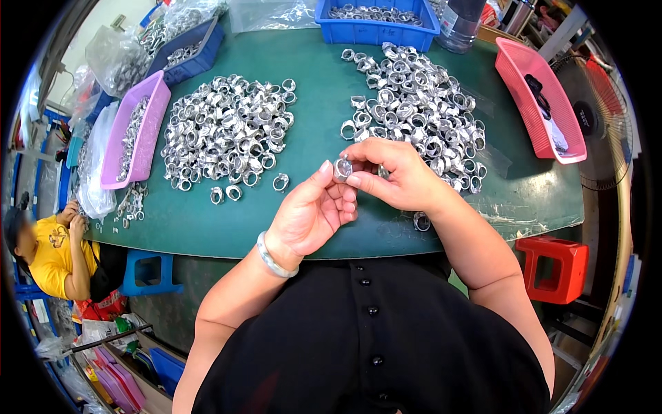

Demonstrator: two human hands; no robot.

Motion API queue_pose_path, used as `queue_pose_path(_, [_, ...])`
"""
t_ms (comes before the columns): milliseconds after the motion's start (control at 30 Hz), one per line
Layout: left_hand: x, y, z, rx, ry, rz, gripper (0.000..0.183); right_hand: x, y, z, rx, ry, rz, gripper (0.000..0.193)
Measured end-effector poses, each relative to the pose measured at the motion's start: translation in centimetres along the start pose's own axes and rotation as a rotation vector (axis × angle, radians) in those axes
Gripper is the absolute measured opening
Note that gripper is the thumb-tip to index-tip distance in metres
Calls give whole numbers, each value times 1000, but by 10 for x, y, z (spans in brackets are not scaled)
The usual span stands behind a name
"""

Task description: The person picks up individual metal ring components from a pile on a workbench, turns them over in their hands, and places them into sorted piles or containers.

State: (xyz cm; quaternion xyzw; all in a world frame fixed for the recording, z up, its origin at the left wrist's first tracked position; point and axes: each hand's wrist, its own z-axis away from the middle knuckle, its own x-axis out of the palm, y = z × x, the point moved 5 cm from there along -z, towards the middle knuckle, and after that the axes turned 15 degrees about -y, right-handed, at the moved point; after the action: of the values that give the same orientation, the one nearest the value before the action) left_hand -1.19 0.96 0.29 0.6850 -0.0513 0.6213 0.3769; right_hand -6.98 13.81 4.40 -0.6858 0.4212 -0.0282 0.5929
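Note:
A silver-coloured metal ring [343,169] is held up between both hands over the front of the green table. My right hand [407,176] pinches it with thumb and forefinger, and a second bit of metal shows between that hand's fingers. With its palm turned up and fingers curled, my left hand [303,214] grips the ring's other side at the thumb tip. Beyond the right hand spreads a big heap of rings [414,96]; to the left lies another heap [227,127]. Single rings [281,182] sit between that heap and my left hand. One more ring [422,221] is under my right forearm.
Blue trays [379,31] of rings stand at the back. A purple basket [148,141] holds metal parts at left; a pink basket [507,83] with black items is at right, near a fan [593,117]. Someone in a yellow shirt [55,255] works at far left. Stools [552,269] flank the table.

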Motion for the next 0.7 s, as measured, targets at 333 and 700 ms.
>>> queue_pose_path(333, [-4,37,13,115,254,-762,16,-16,1,0,3,36,402,24])
queue_pose_path(700, [-15,132,32,432,970,-2349,26,2,-1,4,109,-192,782,31])
